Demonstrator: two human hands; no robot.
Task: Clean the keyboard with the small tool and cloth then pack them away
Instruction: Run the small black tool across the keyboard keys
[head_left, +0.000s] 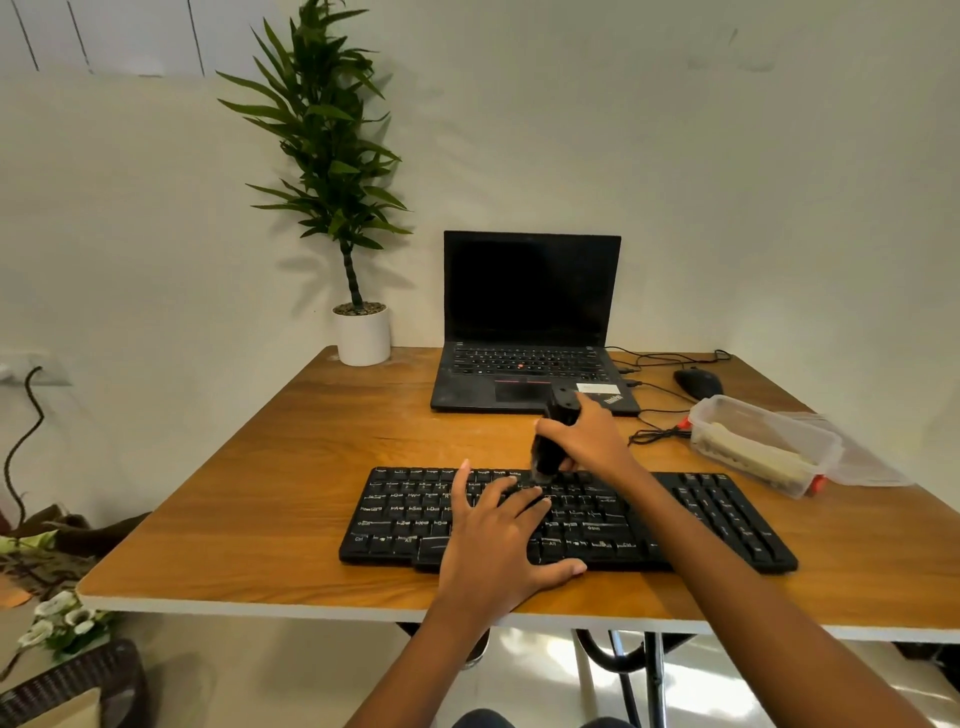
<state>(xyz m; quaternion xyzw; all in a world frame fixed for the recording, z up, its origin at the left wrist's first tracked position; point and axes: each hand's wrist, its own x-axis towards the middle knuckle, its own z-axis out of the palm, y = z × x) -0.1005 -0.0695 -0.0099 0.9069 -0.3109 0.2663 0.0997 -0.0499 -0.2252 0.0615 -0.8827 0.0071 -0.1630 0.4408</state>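
A black keyboard (727, 514) lies near the front edge of the wooden table (260, 493). My right hand (587, 439) grips a small black tool (556, 431), held upright with its lower end on the keyboard's top rows. My left hand (498, 540) rests flat on the keys, fingers spread, thumb at the front edge. A clear plastic box (763, 441) at the right holds a pale folded cloth (753, 454); its lid (862, 462) lies beside it.
An open black laptop (530, 322) stands behind the keyboard. A potted plant (361, 332) sits at the back left corner. A black mouse (698, 382) and its cables (660, 431) lie at the back right. A wicker basket (78, 686) is on the floor, left.
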